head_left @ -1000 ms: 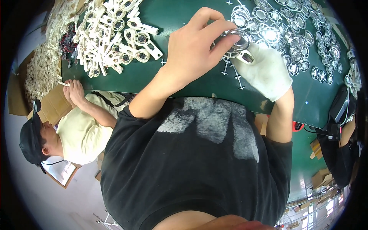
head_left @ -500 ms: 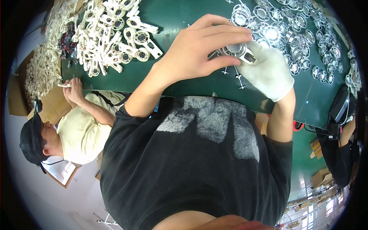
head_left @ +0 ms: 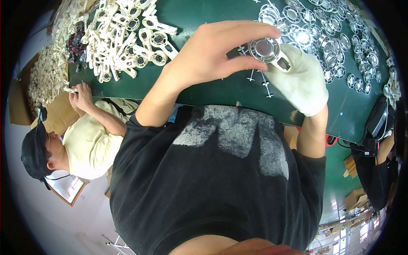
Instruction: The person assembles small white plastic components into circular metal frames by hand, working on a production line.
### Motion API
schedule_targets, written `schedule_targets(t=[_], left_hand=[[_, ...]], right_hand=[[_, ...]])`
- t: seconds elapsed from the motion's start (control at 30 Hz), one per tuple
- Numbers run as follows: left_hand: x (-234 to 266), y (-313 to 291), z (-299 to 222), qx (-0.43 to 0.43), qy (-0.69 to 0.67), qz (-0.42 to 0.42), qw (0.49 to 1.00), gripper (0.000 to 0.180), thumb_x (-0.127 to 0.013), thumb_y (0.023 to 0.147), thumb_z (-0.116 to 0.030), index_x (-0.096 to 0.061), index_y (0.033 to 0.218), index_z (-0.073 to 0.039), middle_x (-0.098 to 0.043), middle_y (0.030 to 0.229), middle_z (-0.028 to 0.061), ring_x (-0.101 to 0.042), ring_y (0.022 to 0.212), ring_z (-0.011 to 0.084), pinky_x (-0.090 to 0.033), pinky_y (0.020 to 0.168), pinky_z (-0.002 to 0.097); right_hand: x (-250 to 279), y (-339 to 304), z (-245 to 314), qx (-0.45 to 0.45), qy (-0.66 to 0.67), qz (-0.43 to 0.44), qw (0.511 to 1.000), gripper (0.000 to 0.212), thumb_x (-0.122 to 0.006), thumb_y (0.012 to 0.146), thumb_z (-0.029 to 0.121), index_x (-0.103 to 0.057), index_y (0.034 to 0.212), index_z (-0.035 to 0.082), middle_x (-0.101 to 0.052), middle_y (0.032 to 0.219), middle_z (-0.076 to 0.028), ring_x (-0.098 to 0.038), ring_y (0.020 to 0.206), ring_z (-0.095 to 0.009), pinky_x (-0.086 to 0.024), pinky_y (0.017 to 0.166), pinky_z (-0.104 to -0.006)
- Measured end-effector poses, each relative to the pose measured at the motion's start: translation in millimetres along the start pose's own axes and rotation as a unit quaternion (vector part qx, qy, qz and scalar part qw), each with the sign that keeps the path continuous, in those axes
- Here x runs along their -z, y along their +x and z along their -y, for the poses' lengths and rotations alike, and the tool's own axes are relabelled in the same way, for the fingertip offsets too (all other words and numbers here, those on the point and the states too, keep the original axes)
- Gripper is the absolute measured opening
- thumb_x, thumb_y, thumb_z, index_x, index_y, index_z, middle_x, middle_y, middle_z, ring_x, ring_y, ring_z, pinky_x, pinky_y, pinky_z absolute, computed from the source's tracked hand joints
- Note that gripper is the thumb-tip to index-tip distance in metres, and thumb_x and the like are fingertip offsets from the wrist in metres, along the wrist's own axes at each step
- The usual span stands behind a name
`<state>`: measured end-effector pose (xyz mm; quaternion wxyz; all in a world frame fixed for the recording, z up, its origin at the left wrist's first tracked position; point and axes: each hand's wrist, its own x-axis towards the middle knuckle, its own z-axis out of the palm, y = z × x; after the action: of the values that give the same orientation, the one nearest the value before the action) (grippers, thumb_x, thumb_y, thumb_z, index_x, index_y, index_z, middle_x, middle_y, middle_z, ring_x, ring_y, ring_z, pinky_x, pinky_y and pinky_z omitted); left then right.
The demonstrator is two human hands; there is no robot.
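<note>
Here, fingers (head_left: 255, 32) around disc (head_left: 265, 47), glove (head_left: 299, 80) gripping handle (head_left: 278, 62)

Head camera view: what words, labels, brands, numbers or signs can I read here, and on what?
None can be read.
White-and-silver part in the gloved right hand: no legible marking.
Black shirt: pale patches, no legible letters.
Small black device at right: too small to tell.
</note>
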<state>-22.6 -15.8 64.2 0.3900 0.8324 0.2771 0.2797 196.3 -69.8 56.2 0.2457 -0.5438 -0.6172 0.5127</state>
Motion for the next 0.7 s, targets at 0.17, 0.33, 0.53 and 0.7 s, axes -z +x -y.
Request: schedule_targets(t=[0.17, 0.33, 0.53, 0.7], left_hand=[[1, 4, -3, -0.051, 0.000, 0.013, 0.999, 0.054, -0.082, 0.077, -0.011, -0.067, 0.128, -0.002, -0.070, 0.131, 0.0112, -0.066, 0.123, 0.0309, -0.055, 0.100, 0.0361], [-11, 2, -3, -0.067, -0.080, 0.009, 0.995, 0.081, -0.072, 0.084, 0.000, -0.033, 0.155, 0.002, -0.060, 0.142, 0.0224, -0.063, 0.127, 0.0327, -0.048, 0.107, 0.0395], [-24, 1, 5, 0.037, -0.291, -0.034, 0.955, 0.037, -0.066, 0.097, -0.005, -0.059, 0.131, 0.008, -0.067, 0.128, 0.0224, -0.065, 0.120, 0.0317, -0.052, 0.103, 0.0390], [-20, 9, -1, 0.077, -0.295, -0.027, 0.952, 0.022, -0.072, 0.089, 0.003, -0.073, 0.111, 0.004, -0.072, 0.118, 0.0162, -0.069, 0.113, 0.0235, -0.055, 0.096, 0.0335]], right_hand=[[14, 0, 5, -0.044, 0.182, 0.144, 0.972, 0.033, -0.064, 0.090, 0.031, -0.071, 0.110, 0.006, -0.069, 0.076, -0.008, -0.067, 0.065, -0.015, -0.052, 0.062, -0.0303], [-4, 2, 15, -0.006, 0.071, -0.007, 0.997, 0.039, -0.062, 0.094, 0.039, -0.069, 0.106, 0.003, -0.071, 0.083, -0.016, -0.071, 0.072, -0.033, -0.054, 0.069, -0.0415], [-22, 4, -6, 0.108, -0.087, -0.097, 0.986, 0.037, -0.065, 0.095, 0.044, -0.069, 0.105, 0.008, -0.069, 0.078, -0.016, -0.070, 0.073, -0.040, -0.055, 0.065, -0.0459], [-28, -3, -15, 0.152, -0.133, -0.146, 0.968, 0.030, -0.069, 0.095, 0.035, -0.070, 0.106, 0.007, -0.069, 0.076, -0.014, -0.069, 0.067, -0.038, -0.055, 0.060, -0.0431]])
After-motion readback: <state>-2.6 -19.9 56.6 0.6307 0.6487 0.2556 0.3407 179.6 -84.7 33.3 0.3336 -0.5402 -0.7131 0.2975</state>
